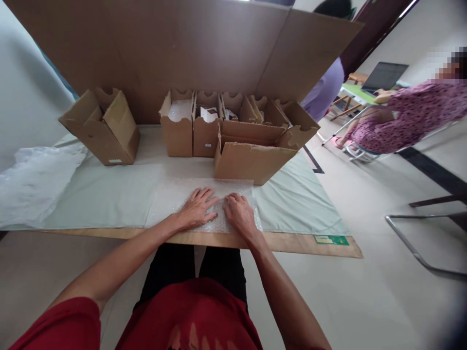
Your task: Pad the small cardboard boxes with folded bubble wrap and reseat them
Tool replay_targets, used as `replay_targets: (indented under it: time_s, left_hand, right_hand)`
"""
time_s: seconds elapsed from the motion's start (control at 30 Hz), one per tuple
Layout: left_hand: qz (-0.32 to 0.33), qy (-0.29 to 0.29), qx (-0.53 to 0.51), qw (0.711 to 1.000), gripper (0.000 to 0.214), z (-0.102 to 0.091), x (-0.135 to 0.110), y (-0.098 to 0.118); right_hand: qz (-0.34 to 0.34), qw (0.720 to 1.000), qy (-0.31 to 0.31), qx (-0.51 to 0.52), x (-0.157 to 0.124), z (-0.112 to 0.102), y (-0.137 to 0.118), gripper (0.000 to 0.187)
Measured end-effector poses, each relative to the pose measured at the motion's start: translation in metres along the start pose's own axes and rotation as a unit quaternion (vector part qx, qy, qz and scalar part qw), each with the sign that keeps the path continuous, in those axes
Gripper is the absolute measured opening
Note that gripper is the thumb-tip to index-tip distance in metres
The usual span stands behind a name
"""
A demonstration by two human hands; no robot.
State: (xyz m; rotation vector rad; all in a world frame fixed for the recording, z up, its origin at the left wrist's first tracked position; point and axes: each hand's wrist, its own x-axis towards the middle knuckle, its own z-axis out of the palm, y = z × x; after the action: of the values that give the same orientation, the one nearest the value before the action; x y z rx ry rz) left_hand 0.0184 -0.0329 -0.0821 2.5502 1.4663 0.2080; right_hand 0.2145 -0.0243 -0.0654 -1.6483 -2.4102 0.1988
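A sheet of clear bubble wrap (175, 197) lies flat on the pale green cloth of the table (109, 194), near its front edge. My left hand (197, 209) rests on the wrap with its fingers spread flat. Right beside it, my right hand (239, 214) presses on the wrap's near edge with its fingers curled down over a rolled or folded part. An open cardboard box (251, 160) stands just behind the wrap.
Several small open cardboard boxes (193, 126) stand in a row at the back, one more (102, 126) at the left. A tall cardboard sheet (182, 43) walls off the rear. Crumpled plastic (32, 180) lies far left. A person (404, 116) sits at the right beside chairs (419, 233).
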Motion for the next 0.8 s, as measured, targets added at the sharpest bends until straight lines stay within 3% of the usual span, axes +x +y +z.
replay_targets:
  time_s: [0.17,0.3,0.4,0.53,0.63,0.8]
  left_hand:
    - [0.049,-0.008,-0.006,0.999,0.052,-0.006,-0.023,-0.003]
    - [0.066,0.041,-0.028,0.997,0.036,-0.012,-0.01,0.001]
    - [0.016,0.08,-0.025,0.996,0.043,-0.006,0.012,0.0]
    - [-0.058,0.068,0.003,0.996,0.054,0.007,0.019,-0.013]
    - [-0.103,0.064,0.034,0.992,0.062,0.007,-0.002,-0.033]
    - [-0.24,0.068,0.084,0.965,0.066,-0.005,-0.054,-0.068]
  right_hand:
    - [0.002,1.0,-0.02,0.016,-0.022,-0.005,0.002,0.026]
    - [-0.017,0.999,0.022,0.037,-0.011,-0.008,0.001,0.029]
    - [-0.054,0.997,0.052,0.033,0.018,0.001,-0.006,0.034]
    - [-0.053,0.998,0.033,0.021,0.041,0.022,-0.008,0.041]
    - [-0.049,0.998,0.032,0.001,0.033,0.03,0.005,0.048]
    - [-0.004,0.999,0.046,-0.024,0.004,0.029,0.038,0.055]
